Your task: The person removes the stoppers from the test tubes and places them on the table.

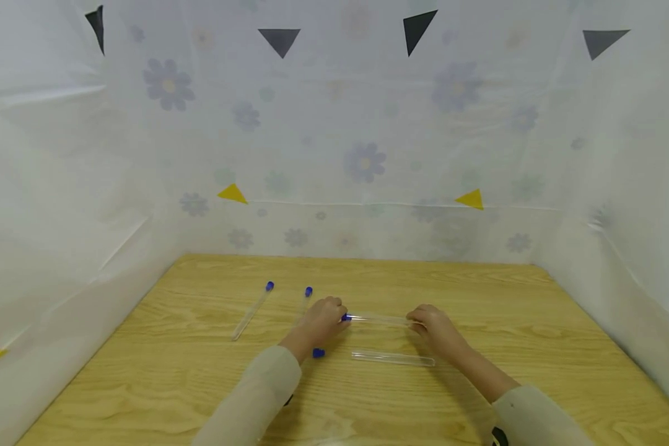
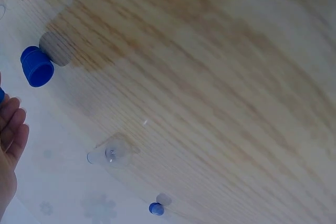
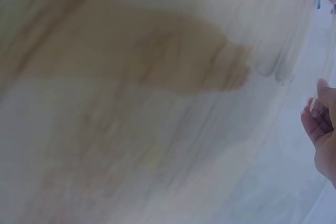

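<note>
Head view: left hand grasping the blue cap end of a clear test tube; right hand pinching the opposite end. Held tube spans crosswise between the two hands, above the wood-grain table. Nearer the person, an uncapped test tube lies nearly parallel; a loose blue cap rests to its left, open end showing in left wrist view. Farther left, a slanted capped test tube; a second capped tube partly hidden by the left hand. Markings: dark patch on right sleeve, pale detail, illegible. Backdrop sheet: flower print, dark and yellow triangles.
</note>
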`<state>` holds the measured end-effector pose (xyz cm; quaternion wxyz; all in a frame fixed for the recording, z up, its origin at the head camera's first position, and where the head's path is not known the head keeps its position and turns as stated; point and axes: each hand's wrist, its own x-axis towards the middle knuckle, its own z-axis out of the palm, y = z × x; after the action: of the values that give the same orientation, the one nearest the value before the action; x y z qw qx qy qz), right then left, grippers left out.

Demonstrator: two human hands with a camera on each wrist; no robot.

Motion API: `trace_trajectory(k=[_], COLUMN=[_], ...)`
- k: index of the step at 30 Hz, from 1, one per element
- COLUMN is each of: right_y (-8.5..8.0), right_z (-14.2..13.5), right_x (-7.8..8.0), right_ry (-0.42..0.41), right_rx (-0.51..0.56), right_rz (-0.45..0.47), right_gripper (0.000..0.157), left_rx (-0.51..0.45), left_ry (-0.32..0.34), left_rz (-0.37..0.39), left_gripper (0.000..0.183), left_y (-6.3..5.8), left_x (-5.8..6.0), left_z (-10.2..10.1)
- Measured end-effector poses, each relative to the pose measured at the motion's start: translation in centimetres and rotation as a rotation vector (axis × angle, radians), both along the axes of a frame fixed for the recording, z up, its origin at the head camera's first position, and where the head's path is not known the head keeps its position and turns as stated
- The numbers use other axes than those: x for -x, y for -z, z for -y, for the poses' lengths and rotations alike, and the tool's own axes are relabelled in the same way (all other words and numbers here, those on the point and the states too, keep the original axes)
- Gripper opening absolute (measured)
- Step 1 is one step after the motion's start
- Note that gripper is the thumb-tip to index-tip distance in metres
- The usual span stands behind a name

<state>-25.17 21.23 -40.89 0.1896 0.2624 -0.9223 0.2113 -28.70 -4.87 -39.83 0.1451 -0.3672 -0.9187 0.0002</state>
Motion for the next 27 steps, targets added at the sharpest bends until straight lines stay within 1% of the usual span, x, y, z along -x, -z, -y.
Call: trace_trajectory(k=[4,9,15,20,24,27], right_y=[-0.07,-0.11,0.11,0.36,0.45,0.52], right_z=[0.07,0.10,0.21,0.29,0.28,0.20], right_x=[-0.01,0.00,0.15,0.18,0.17,0.19], right_ry=[0.000,-0.005,-0.006,-0.017,-0.021,-0.020], right_rx=[0.009,0.012,0.009,0.011,0.011,0.016], right_rz=[0.010,0.017,-0.007,-0.039,-0.032,-0.023], right_gripper=[0.017,0.017,0.017,0.017,0.016,0.016], left_rx=[-0.007,0.015,0.018,0.007,0.002,0.006], left_ry=[0.010,-0.003,-0.007,-0.008,-0.004,-0.008], left_rz=[-0.007,0.000,-0.004,-0.018,-0.017,-0.002], left_gripper=[0.024,0.025,0.026,0.025,0.025,0.025], left_y=[0.14,0.28,0.46,0.48,0.48,0.42], left_x=[0.05,0.11,0.19,-0.05,-0.22,-0.34], left_z=[0.06,0.03,0.13,0.31,0.36,0.33])
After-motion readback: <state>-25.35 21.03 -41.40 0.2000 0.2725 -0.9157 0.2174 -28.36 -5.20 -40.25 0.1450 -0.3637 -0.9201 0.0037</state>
